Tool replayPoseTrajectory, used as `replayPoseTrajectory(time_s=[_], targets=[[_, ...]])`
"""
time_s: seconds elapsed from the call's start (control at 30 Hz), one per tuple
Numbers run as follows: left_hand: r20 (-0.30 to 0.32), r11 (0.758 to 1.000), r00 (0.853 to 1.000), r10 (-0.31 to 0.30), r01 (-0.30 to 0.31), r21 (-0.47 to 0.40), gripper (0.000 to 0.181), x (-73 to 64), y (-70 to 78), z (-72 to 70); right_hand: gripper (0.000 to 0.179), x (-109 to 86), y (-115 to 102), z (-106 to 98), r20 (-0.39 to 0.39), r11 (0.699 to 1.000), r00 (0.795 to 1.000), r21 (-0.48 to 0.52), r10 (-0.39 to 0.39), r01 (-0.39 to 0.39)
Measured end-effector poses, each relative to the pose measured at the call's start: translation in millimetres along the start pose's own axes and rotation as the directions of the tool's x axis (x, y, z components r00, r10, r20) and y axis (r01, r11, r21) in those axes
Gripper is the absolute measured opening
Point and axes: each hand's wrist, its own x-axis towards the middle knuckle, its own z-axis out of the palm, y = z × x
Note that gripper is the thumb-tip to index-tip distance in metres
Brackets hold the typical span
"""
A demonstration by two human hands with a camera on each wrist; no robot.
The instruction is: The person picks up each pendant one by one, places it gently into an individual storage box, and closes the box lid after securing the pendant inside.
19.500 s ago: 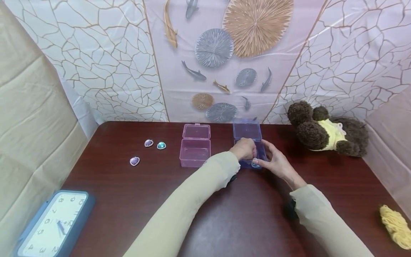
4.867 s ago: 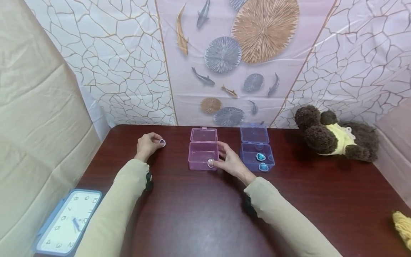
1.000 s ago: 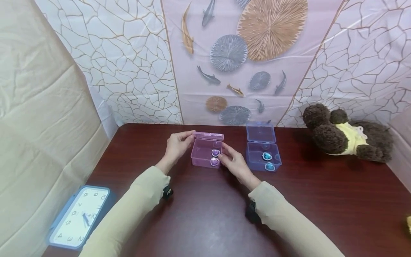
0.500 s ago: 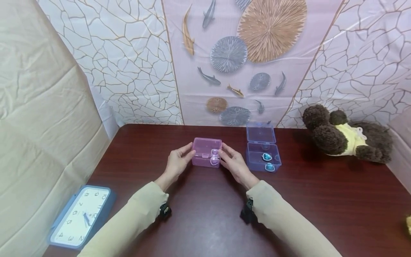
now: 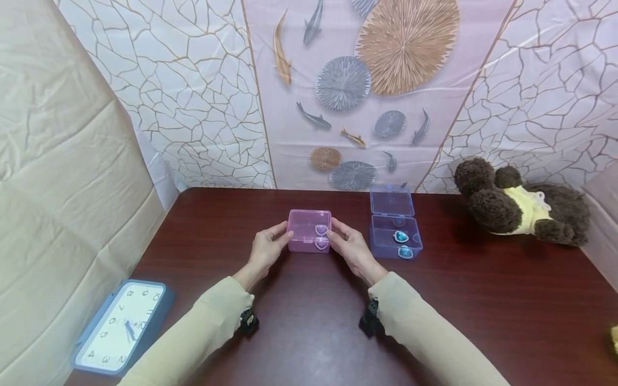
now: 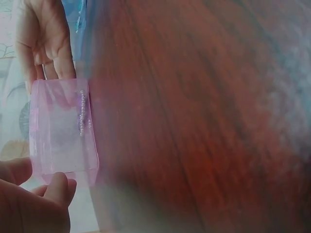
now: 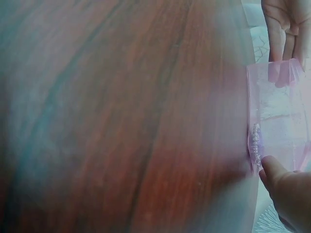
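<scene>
The see-through pink plastic box (image 5: 301,230) has its lid down, and two purple heart-shaped gems (image 5: 321,230) with beaded white rims show inside its right end. My left hand (image 5: 264,247) holds the box's left end, thumb at the front corner and fingers along the side. At the opposite end my right hand (image 5: 354,249) grips it in the same manner. Both wrist views show the box (image 6: 63,131) between the two hands. Just right of it stands a see-through blue box (image 5: 381,244) with its lid up. Teal gems (image 5: 401,236) with white rims lie in it.
A blue-framed clock (image 5: 120,327) lies at the table's left front. On the right a brown plush toy (image 5: 497,203) in yellow lies near the back edge. A bit of yellow yarn (image 5: 615,338) shows at the right border. Patterned cloth (image 5: 207,107) hangs behind the dark table (image 5: 309,332).
Loose gems left the table's left side, and the purple ones are now in the pink box. Its lid swung forward and down. Both hands stay at its ends; earlier they were at the blue box.
</scene>
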Motion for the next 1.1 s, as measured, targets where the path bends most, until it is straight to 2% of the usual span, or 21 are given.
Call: replayPoseTrajectory(time_s=[0.17,0.37,0.57,0.63,0.73,0.83,0.9,0.97,1.1], targets=[[-0.005,1.000,1.000,0.008,-0.008,0.001,0.041,-0.7,0.0,2.4,0.052,0.2,2.1,-0.9,0.004,0.999,1.000,0.019,-0.027,0.027],[-0.018,1.000,1.000,0.016,-0.016,0.020,0.040,0.2,3.3,3.4,0.051,-1.1,2.5,-0.7,-0.006,0.995,0.995,-0.015,-0.097,0.097],[0.009,1.000,1.000,-0.016,0.016,0.011,0.045,1.3,9.0,-0.7,0.049,-4.7,-2.4,1.0,-0.075,0.995,0.992,-0.030,-0.101,0.099],[0.006,1.000,1.000,0.012,-0.012,0.009,0.049,3.1,14.4,-1.6,0.048,-7.3,-9.3,-0.6,-0.091,0.992,0.988,-0.049,-0.122,0.118],[-0.003,0.994,0.994,0.110,-0.110,-0.010,0.053,6.9,29.2,2.5,0.045,-12.6,-24.4,-6.7,-0.108,0.981,0.978,-0.096,-0.180,0.170],[0.026,0.983,0.984,0.175,-0.174,-0.052,0.052,8.8,47.7,16.4,0.043,-21.0,-39.5,-19.7,-0.126,0.969,0.966,-0.130,-0.224,0.208],[0.069,0.980,0.982,0.177,-0.169,-0.105,0.051,8.4,58.3,30.8,0.044,-28.1,-46.3,-34.2,-0.132,0.959,0.958,-0.159,-0.256,0.235],[0.132,0.979,0.980,0.149,-0.127,-0.160,0.051,6.9,67.8,46.8,0.045,-35.2,-50.3,-54.1,-0.135,0.944,0.946,-0.191,-0.295,0.267],[0.254,0.959,0.962,0.100,-0.026,-0.282,0.048,4.4,81.2,77.9,0.052,-47.8,-52.7,-102.7,-0.150,0.914,0.923,-0.264,-0.354,0.308]])
